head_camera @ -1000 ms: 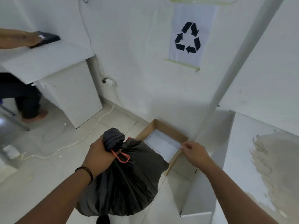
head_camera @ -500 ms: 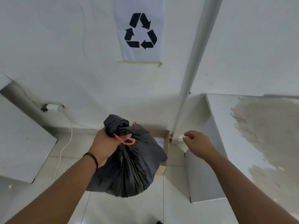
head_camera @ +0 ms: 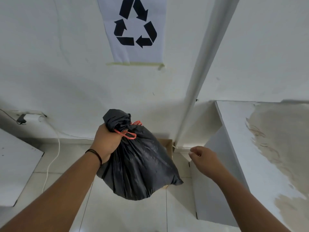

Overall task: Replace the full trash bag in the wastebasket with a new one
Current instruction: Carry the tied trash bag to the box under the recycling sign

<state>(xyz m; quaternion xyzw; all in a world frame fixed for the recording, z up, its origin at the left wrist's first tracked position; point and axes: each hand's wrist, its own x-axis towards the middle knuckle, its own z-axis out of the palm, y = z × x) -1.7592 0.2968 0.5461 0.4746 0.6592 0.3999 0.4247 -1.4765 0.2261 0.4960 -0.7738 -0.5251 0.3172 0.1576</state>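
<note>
Upright, trash bag hangs neck-up.

Left hand grips gathered neck of full trash bag, bag hanging clear of floor. Drawstring loop sticks out just right of the fist. Cardboard box on floor behind bag, mostly hidden by it, against wall. Right hand right of bag, apart from it, near box corner. Pipe runs up wall behind box. Recycling sign on wall above bag. Cabinet at right; another cabinet at far left. Cable trails down from wall outlet at left.
</note>
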